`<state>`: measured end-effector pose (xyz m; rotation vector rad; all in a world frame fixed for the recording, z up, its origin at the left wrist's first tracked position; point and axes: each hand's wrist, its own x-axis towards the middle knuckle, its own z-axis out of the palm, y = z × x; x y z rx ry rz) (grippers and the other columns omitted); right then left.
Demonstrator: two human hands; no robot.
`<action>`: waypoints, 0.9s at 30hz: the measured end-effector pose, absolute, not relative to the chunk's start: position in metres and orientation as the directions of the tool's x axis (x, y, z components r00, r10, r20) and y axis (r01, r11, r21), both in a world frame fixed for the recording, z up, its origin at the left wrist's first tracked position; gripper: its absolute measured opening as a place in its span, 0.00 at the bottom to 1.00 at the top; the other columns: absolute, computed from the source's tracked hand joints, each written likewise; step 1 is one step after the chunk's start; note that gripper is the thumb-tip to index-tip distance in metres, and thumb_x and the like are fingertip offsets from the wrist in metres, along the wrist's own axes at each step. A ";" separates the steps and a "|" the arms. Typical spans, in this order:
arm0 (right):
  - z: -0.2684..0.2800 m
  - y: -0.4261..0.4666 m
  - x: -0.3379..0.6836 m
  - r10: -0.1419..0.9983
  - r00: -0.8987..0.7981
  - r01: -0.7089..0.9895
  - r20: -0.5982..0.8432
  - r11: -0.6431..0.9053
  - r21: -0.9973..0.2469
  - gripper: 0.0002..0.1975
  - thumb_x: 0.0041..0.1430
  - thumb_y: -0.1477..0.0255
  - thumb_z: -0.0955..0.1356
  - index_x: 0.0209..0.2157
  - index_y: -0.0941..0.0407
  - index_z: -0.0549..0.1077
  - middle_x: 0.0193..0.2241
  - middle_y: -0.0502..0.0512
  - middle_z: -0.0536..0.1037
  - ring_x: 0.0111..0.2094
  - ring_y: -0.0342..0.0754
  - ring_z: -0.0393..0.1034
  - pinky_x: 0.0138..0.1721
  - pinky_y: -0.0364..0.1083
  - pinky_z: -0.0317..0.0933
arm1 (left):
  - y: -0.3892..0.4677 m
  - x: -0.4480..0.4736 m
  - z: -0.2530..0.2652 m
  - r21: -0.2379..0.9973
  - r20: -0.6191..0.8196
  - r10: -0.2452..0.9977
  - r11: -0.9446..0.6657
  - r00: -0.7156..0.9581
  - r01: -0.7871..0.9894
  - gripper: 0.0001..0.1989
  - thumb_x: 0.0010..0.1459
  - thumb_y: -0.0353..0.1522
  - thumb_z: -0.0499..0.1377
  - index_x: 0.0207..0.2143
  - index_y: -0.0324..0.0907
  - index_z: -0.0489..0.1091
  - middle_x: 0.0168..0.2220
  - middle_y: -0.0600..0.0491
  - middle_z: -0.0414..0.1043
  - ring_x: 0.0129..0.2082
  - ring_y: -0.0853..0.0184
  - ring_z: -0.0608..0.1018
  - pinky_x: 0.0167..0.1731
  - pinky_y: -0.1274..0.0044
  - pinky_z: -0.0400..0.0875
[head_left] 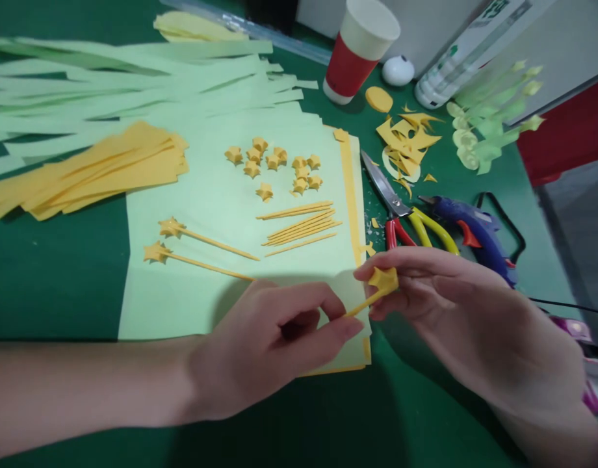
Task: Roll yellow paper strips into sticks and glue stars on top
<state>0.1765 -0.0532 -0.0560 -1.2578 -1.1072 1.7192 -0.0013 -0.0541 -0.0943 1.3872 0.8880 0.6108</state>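
Between thumb and forefinger my left hand (274, 338) pinches a thin yellow paper stick (361, 305). At the stick's upper end is a folded yellow paper star (384, 280), which my right hand (455, 312) holds in its fingertips. Left of my hands, two finished star-topped sticks (211, 244) lie on pale green paper sheets (196, 292). Farther up the same sheets rest several loose paper stars (264, 191) in two clusters. Below them is a small bundle of bare yellow sticks (301, 226).
Scissors (387, 188) and a blue glue gun (474, 227) lie at right, near yellow paper scraps (409, 143). A red and white paper cup (357, 58) stands behind. Green paper strips (133, 84) and yellow strips (94, 169) fill the left. Green paper flowers (489, 133) lie far right.
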 end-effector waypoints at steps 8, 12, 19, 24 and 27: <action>-0.062 -0.054 0.182 0.876 -0.378 -0.204 -0.298 -0.393 -0.896 0.13 0.58 0.74 0.61 0.36 0.51 0.77 0.42 0.48 0.74 0.36 0.39 0.70 0.41 0.37 0.64 | -0.058 -0.001 -0.097 0.980 -0.197 0.806 0.167 0.559 0.105 0.12 0.55 0.36 0.52 0.21 0.40 0.59 0.11 0.64 0.51 0.10 0.79 0.55 0.11 0.86 0.47; -0.064 -0.053 0.184 0.848 -0.400 -0.240 -0.348 -0.463 -0.853 0.11 0.56 0.73 0.64 0.38 0.53 0.76 0.39 0.49 0.75 0.35 0.37 0.70 0.40 0.35 0.62 | -0.059 -0.005 -0.097 0.957 -0.268 0.752 0.281 0.602 0.076 0.14 0.57 0.41 0.52 0.25 0.40 0.60 0.12 0.62 0.54 0.11 0.78 0.59 0.12 0.85 0.51; -0.055 -0.050 0.182 0.830 -0.348 -0.233 -0.435 -0.526 -0.818 0.12 0.48 0.68 0.70 0.36 0.55 0.76 0.33 0.52 0.76 0.34 0.40 0.70 0.38 0.38 0.63 | -0.060 -0.006 -0.094 0.939 -0.226 0.767 0.336 0.600 -0.076 0.17 0.61 0.46 0.45 0.34 0.41 0.59 0.17 0.59 0.61 0.17 0.73 0.66 0.20 0.80 0.62; -0.050 -0.051 0.182 0.815 -0.356 -0.253 -0.457 -0.555 -0.792 0.11 0.47 0.70 0.70 0.35 0.56 0.76 0.30 0.51 0.76 0.34 0.39 0.71 0.39 0.38 0.63 | -0.051 -0.007 -0.086 0.994 0.010 0.870 -0.062 0.494 0.090 0.05 0.61 0.35 0.49 0.37 0.43 0.57 0.20 0.61 0.56 0.18 0.74 0.63 0.20 0.80 0.61; -0.048 -0.050 0.183 0.794 -0.396 -0.220 -0.460 -0.569 -0.793 0.11 0.48 0.71 0.69 0.36 0.55 0.76 0.32 0.51 0.76 0.35 0.39 0.70 0.40 0.37 0.62 | -0.042 -0.011 -0.079 0.926 0.242 0.855 -0.345 0.459 0.155 0.11 0.55 0.27 0.54 0.41 0.44 0.59 0.25 0.58 0.58 0.25 0.73 0.64 0.26 0.79 0.63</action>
